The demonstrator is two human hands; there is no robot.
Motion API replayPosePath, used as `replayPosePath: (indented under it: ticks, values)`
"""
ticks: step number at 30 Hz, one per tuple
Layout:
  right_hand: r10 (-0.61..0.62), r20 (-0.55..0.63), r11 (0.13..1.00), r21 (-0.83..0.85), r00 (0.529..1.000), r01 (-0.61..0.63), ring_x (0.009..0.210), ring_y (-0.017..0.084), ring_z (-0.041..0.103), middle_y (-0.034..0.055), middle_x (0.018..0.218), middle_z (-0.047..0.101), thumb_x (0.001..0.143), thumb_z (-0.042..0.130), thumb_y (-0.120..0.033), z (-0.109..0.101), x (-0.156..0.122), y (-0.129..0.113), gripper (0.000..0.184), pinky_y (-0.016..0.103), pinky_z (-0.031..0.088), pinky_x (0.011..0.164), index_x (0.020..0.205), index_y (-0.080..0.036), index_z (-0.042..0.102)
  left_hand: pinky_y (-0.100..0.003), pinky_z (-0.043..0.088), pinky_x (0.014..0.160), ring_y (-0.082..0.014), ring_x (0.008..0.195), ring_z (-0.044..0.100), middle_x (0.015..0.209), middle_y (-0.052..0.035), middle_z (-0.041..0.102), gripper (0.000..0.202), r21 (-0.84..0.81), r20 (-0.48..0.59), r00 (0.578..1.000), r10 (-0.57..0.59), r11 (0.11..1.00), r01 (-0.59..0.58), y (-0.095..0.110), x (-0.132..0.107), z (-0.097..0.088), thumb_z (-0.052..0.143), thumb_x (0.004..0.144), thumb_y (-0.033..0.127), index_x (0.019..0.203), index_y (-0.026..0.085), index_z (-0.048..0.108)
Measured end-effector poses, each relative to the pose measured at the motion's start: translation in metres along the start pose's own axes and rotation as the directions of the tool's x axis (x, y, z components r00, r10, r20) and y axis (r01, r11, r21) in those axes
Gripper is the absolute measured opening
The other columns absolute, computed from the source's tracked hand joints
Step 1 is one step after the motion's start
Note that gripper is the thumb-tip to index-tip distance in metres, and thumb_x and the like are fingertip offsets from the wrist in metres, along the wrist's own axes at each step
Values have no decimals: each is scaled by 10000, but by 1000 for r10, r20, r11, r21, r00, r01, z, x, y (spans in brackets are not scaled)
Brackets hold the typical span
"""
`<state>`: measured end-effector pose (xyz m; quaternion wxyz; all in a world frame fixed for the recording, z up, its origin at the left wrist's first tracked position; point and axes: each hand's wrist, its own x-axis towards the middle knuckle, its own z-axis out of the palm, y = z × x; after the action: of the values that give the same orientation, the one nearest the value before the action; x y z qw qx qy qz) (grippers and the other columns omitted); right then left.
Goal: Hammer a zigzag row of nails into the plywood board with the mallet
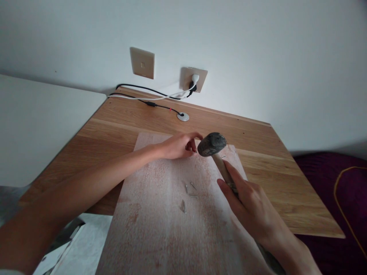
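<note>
My right hand (252, 210) is wrapped round the wooden handle of a mallet (212, 144) with a dark, worn head. The head hangs over the far part of a pale, whitewashed wooden board (149, 229), just right of my left hand (183, 146). My left fingers are bent and pinched together low at the board's surface; whatever lies between the fingertips is too small and hidden to make out. Nearer to me, several loose nails (184, 206) lie on the board. Another nail (223, 157) shows by the right edge, close behind the mallet handle.
Beneath the board is a wooden desk (275, 183). Cables (151, 104) run along its back to a wall socket (200, 78) and a round grommet (182, 117). A white panel (48, 130) stands at left, and purple fabric (321, 179) lies beyond the right edge.
</note>
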<state>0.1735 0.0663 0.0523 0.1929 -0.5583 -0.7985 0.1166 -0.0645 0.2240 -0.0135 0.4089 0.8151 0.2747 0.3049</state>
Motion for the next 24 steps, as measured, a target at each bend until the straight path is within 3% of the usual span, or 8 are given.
replayPosePath:
  ticks: [8, 14, 18, 24]
  values:
    - [-37, 33, 999, -25, 999, 38, 827, 374, 880, 254, 1016, 876, 1145, 397, -341, 3, 2, 0, 548, 448, 693, 637, 1508, 26, 581, -271, 491, 703, -150, 729, 686, 849, 3, 760, 512, 47, 20, 1000, -18, 999, 17, 2, 1, -2, 733, 800, 40, 1290, 159, 644]
    - [-12, 47, 1000, -28, 999, 13, 971, 371, 876, 270, 1169, 856, 1151, 403, -354, 4, 1, 3, 541, 464, 715, 735, 1546, -18, 558, -273, 490, 717, -153, 747, 696, 870, -5, 770, 489, 38, -13, 1000, -26, 999, 27, 3, 0, -1, 772, 812, 74, 1276, 175, 655]
    - [-22, 18, 1000, -9, 1000, 22, 945, 345, 881, 240, 1193, 859, 1143, 430, -348, 2, 1, 1, 520, 450, 726, 733, 1561, -67, 560, -277, 489, 713, -154, 727, 687, 825, 8, 755, 445, 20, -17, 999, -36, 999, 36, 3, 0, -1, 775, 833, 116, 1259, 187, 669]
    - [-56, 21, 998, -31, 998, 56, 896, 370, 884, 296, 1161, 848, 1149, 390, -340, 3, 2, -3, 553, 453, 724, 682, 1499, 39, 590, -260, 483, 691, -150, 724, 689, 811, 9, 743, 406, 54, 4, 999, -33, 998, 32, 4, 0, -2, 712, 790, 49, 1178, 170, 706]
